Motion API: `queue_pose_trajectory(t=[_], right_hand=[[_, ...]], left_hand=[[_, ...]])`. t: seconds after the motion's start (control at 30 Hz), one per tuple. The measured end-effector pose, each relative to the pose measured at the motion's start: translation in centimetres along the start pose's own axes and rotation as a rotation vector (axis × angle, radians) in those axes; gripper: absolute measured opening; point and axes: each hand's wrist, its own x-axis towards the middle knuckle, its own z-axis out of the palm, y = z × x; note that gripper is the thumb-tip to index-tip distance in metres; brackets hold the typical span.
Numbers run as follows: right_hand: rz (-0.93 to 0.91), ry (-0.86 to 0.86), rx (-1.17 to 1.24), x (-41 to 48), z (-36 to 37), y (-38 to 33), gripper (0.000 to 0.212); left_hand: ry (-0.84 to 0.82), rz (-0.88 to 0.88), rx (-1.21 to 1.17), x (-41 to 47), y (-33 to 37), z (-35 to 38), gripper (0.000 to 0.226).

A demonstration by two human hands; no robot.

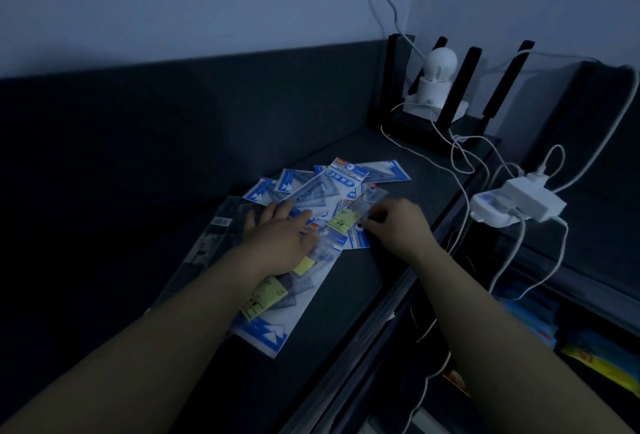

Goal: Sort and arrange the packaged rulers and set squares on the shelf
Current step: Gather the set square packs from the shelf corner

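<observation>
A loose pile of blue-and-white packaged set squares (pixel 346 181) lies on the dark shelf top (pixel 363 281). Yellow-labelled ruler packs (pixel 263 298) stick out from under my left forearm. A long clear ruler pack (pixel 204 246) lies at the pile's left edge. My left hand (pixel 277 236) rests flat on the pile, fingers spread. My right hand (pixel 398 222) pinches a small clear pack with a yellow label (pixel 356 215) at the pile's right side.
A black router with upright antennas (pixel 467 87) and a white round camera (pixel 436 80) stand at the back right. White cables (pixel 460 156) trail to a white power strip with adapters (pixel 516 208). The shelf's front edge drops off to the right, with colourful items (pixel 595 361) below.
</observation>
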Motion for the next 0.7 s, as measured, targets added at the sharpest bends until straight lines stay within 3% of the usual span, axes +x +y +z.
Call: queue_pose_trajectory(t=[0.17, 0.33, 0.47, 0.57, 0.7], right_hand=[[0.048, -0.071, 0.018, -1.5, -0.9, -0.9, 0.034], [0.188, -0.155, -0.047, -2.5, -2.2, -1.3, 0.021], [0.265, -0.179, -0.070, -2.9, -2.7, -2.1, 0.027], [0.311, -0.208, -0.072, -3.2, -3.2, -2.5, 0.032], [0.357, -0.229, 0.032, -3.6, -3.4, -2.4, 0.032]], left_hand=[[-0.017, -0.027, -0.002, 0.4, 0.5, 0.5, 0.064], [0.211, 0.118, -0.123, -0.5, 2.0, 0.5, 0.057], [0.184, 0.070, -0.241, -0.8, 3.1, -0.5, 0.037], [0.131, 0.002, -0.277, -1.1, 3.4, -1.4, 0.035], [0.076, -0.021, -0.525, -1.1, 2.5, -1.0, 0.028]])
